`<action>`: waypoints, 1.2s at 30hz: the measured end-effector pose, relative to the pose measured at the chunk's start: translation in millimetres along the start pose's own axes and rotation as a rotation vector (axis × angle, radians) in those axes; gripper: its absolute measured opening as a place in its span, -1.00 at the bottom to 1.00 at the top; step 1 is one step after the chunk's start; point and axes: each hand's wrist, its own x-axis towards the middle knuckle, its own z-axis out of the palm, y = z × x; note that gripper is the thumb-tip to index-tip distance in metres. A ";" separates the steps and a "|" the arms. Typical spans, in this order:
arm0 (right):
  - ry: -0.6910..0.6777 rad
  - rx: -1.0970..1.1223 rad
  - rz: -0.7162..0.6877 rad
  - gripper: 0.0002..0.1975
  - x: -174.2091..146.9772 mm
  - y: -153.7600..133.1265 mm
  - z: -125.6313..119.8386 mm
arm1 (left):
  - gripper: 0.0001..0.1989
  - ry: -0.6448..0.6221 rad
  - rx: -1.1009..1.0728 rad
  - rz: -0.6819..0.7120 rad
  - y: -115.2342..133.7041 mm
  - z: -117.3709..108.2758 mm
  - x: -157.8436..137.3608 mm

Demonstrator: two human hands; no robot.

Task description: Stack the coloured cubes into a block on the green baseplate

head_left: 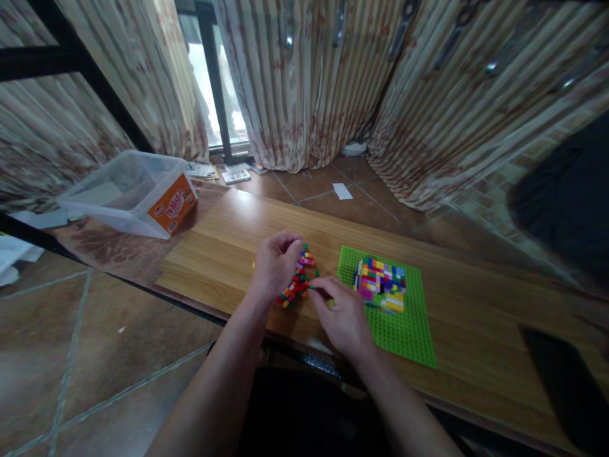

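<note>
A heap of small coloured bricks (pixel 299 279) is spread on the worktop (pixel 214 247) near its near edge, between the two hands. The heap is partly covered from the left by the left hand (pixel 276 265), whose fingers are curled over it; whether anything is clamped in them cannot be told, as the tips are hidden. From the right, the heap's edge is met by the right hand (pixel 343 314), its thumb and forefinger brought close together with a speck of green at the tips; whether a brick is pinched there cannot be made out. Just to the right, a green baseplate (pixel 399 339) is laid flat, and on it a multicoloured brick block (pixel 380 284) is seated. Bricks could be swept over the near edge if the heap were brushed by a wrist, since little margin is left there. A small piece could also be lost from a shallow pinch, and the block could be knocked or the baseplate skewed by the right forearm, so close are they set. Farther out, a clear plastic bin (pixel 136 219) is placed at the far left, a dark flat object (pixel 564 387) is seen at the right, and the far side is closed by striped curtains (pixel 309 82).
</note>
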 end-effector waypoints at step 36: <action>0.317 -0.237 0.225 -0.80 -22.6 56.9 -96.0 | -0.79 -0.419 0.337 0.124 2.6 52.8 -31.2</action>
